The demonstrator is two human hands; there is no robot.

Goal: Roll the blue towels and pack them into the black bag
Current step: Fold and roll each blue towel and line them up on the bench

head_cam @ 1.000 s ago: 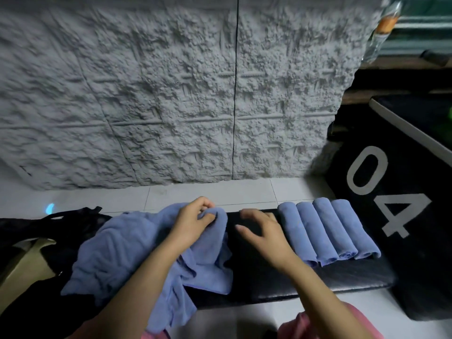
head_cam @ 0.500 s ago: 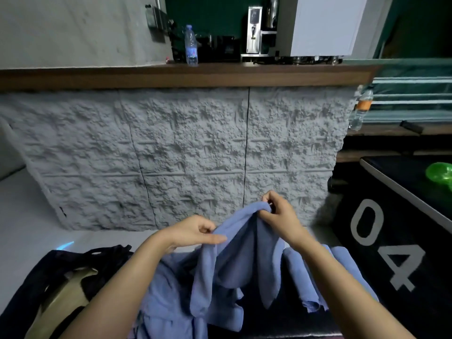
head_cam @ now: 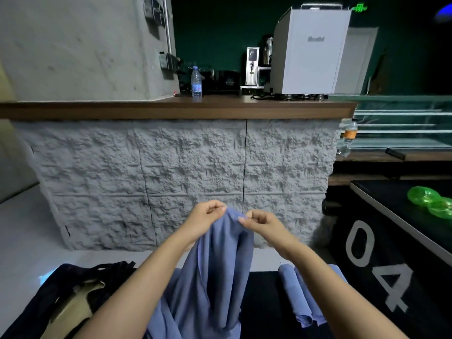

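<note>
The left grip (head_cam: 208, 221) and right grip (head_cam: 259, 223) each pinch the top edge of one blue towel (head_cam: 220, 277), held up over the near side of the black bench (head_cam: 264, 302) so that it hangs in loose folds. To do this step well, I would slide the two pinches apart along the hem until each finds a corner, shake the cloth flat, then lay it square on the bench before rolling; a bunched start gives a lumpy roll. The rolled towels (head_cam: 291, 285) lie to the right, partly behind the right forearm, and the black bag (head_cam: 61, 285) sits open at the near left. Half a second ago only the right grip held the hem while the left reached toward it; now both pinch it, close together.
</note>
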